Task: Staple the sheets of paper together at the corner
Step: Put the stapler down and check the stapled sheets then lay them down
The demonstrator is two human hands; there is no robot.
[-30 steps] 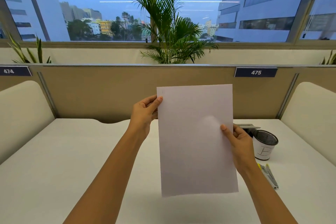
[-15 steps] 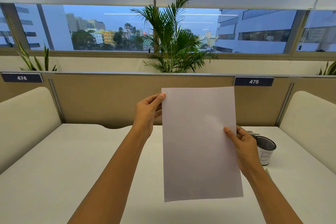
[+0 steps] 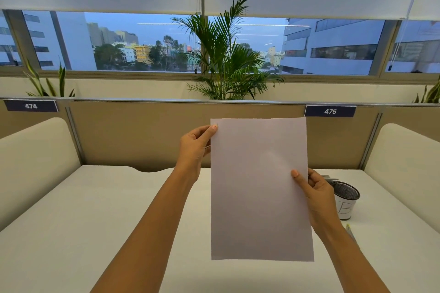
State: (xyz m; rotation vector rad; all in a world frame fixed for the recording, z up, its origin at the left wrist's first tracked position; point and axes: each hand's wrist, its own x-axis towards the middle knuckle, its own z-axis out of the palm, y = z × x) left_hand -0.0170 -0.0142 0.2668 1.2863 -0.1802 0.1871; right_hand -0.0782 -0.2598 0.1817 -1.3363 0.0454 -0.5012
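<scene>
Sheets of paper [image 3: 260,188] held upright at centre frame, clear above the table [image 3: 95,221], edges flush. Left hand [image 3: 194,150]: grip pinched shut on the upper left corner. Right hand [image 3: 317,194]: grip closed on the right edge, thumb in front. Mesh cup [image 3: 345,198] at right, just behind that hand. No stapler clearly visible. Risk: freeing one hand to reach could let the sheets fan or slip, giving a misaligned corner.

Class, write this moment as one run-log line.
stage: sheets held upright over desk | left hand: top-left corner | right hand: right edge | staple: none visible
</scene>
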